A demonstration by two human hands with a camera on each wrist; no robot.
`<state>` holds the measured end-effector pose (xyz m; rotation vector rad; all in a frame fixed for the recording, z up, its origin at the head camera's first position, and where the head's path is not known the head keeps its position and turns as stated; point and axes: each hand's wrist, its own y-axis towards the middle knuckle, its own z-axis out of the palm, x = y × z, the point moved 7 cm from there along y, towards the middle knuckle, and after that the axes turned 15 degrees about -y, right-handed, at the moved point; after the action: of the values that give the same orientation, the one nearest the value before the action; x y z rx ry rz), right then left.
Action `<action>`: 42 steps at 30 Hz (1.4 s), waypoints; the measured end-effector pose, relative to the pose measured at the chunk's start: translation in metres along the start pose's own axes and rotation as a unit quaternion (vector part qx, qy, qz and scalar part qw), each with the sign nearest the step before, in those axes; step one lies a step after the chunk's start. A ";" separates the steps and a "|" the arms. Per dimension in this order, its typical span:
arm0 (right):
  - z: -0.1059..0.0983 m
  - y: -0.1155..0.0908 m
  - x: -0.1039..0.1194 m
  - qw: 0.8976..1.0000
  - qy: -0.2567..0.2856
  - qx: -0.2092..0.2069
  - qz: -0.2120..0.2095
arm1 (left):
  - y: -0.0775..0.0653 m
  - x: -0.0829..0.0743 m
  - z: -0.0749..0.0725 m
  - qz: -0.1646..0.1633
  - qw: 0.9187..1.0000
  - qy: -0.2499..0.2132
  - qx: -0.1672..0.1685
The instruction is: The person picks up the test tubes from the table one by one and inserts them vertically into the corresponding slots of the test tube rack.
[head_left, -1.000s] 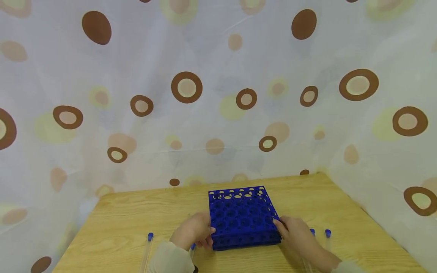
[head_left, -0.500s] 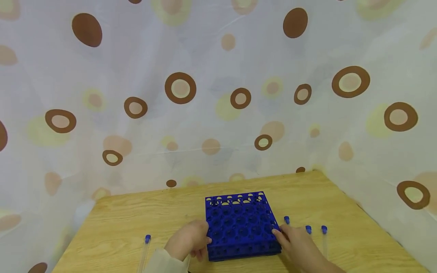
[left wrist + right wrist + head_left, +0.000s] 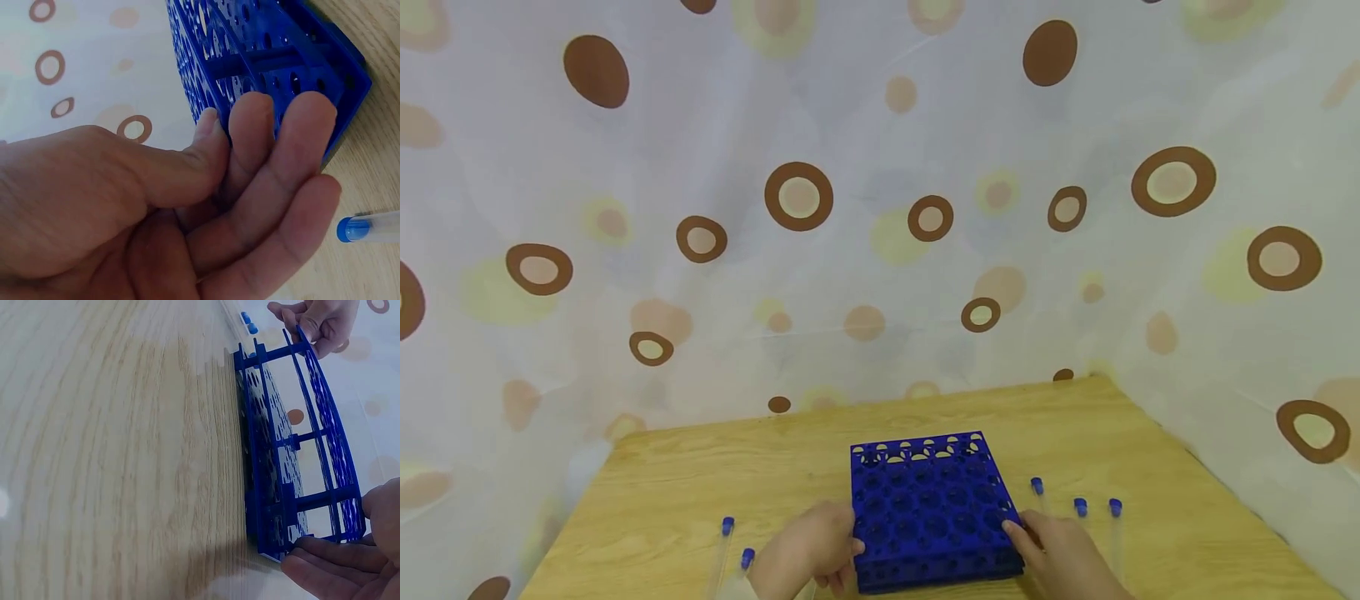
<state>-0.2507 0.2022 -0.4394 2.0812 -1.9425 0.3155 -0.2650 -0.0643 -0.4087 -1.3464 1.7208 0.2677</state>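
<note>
A blue test tube rack (image 3: 925, 508) with rows of round holes stands low in the middle of the head view, and its holes hold no tubes. My left hand (image 3: 808, 546) grips its left side near the front corner, thumb at the top edge. In the left wrist view the curled fingers (image 3: 306, 134) lie against the rack's perforated side. On the opposite side my right hand (image 3: 1063, 554) holds the rack, thumb on the top plate. The right wrist view has the right fingers (image 3: 331, 562) at the bottom edge, close over the wood.
Capped clear tubes lie on the wooden table (image 3: 700, 467): two by the left forearm, one with its blue cap (image 3: 727, 525), and several beyond the right hand, one with its cap (image 3: 1116, 507). A spotted curtain (image 3: 865, 250) closes off the back and sides.
Both hands have brought the rack a little closer to the person, lower in the head view. Another tube cap now shows right of the rack. The head view has shifted slightly.
</note>
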 end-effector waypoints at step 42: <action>0.010 -0.032 -0.007 1.000 -0.023 -0.003 -0.001 | -0.027 0.030 0.013 -0.004 0.997 -0.078 0.009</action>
<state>-0.2200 0.2073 -0.4531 2.1049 -1.9651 0.2624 -0.2348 -0.0862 -0.4286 -1.2848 1.5851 0.3440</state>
